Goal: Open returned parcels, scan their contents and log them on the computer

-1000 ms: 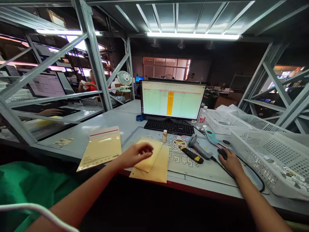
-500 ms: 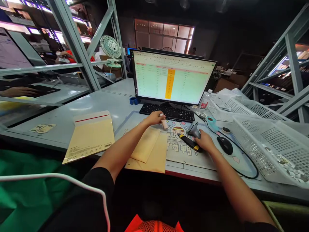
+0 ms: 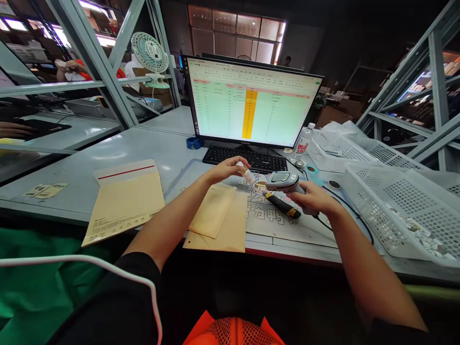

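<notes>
My left hand (image 3: 230, 168) is closed on a small bottle (image 3: 246, 174) with a white cap and a pale label, tilted above the desk mat in front of the keyboard (image 3: 247, 159). My right hand (image 3: 312, 195) grips a grey barcode scanner (image 3: 282, 181), raised off the mat with its head pointing left towards the bottle. Just below the scanner a black and yellow utility knife (image 3: 283, 206) lies on the mat. Two overlapping kraft envelopes (image 3: 230, 225) rest at the desk's front edge beneath my left forearm.
Another padded envelope (image 3: 125, 201) lies at the left, overhanging the edge. A monitor (image 3: 223, 105) showing a spreadsheet stands behind the keyboard. White perforated baskets (image 3: 373, 211) line the right side, near a drink bottle (image 3: 304, 139). A white cable (image 3: 108, 271) crosses the lower left.
My right hand has lifted the scanner off the mat and turned its head left. My left hand still holds the small bottle, now tilted with its label more visible. The view has shifted slightly.
</notes>
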{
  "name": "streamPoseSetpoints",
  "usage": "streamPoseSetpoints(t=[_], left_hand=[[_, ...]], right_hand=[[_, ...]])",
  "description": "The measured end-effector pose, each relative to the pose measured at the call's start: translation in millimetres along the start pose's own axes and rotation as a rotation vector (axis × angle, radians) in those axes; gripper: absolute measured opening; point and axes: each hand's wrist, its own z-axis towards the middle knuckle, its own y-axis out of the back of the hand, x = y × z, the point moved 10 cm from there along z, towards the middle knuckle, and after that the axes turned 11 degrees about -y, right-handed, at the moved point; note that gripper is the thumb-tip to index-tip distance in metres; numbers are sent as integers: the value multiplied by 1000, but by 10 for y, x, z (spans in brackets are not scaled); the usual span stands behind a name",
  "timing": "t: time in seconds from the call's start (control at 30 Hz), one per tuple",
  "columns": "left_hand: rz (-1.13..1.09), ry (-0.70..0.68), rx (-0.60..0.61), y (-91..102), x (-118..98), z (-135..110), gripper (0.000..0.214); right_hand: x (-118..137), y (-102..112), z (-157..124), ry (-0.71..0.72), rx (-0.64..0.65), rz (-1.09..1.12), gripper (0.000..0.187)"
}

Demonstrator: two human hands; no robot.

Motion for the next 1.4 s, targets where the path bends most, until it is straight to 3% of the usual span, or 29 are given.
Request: streamPoseSetpoints(t=[0.17, 0.4, 0.47, 0.57, 0.67, 0.77, 0.87, 0.97, 1.07, 1.2, 1.3, 1.4], left_hand=[[36, -30, 12, -67, -81, -15, 21], [195, -66, 28, -107, -151, 11, 18], [316, -65, 13, -55, -126, 36, 18], [481, -61, -31, 57, -66, 55, 19], [591, -56, -80, 143, 32, 35, 19], [657, -63, -118, 159, 131, -3, 21], [681, -71, -126, 120, 203, -28, 35], [697, -78, -122, 90, 231, -45, 43], [712, -74, -134, 137, 243, -65, 46], [724, -66, -194, 396, 260, -93, 51], [771, -18, -291, 761, 310, -120, 51], [845, 65, -410, 1168, 391, -154, 49]], right_hand=[[121, -53, -5, 36, 22, -41, 29], [44, -97, 84, 33, 38, 11, 35], [-29, -68, 151, 45, -28, -31, 35], [-235, 16, 305, 50, -231, -187, 32], [-572, 2, 490, -48, -396, -359, 39], [-814, -106, 601, -123, -468, -444, 56], [-891, -137, 606, -117, -497, -495, 64], [-1007, 76, 523, -83, -563, -514, 62], [-1265, 451, 335, -8, -749, -528, 57], [-1787, 673, 165, 31, -871, -509, 57], [-1986, 660, 108, 93, -898, -468, 57], [-2116, 693, 74, 66, -945, -481, 59]])
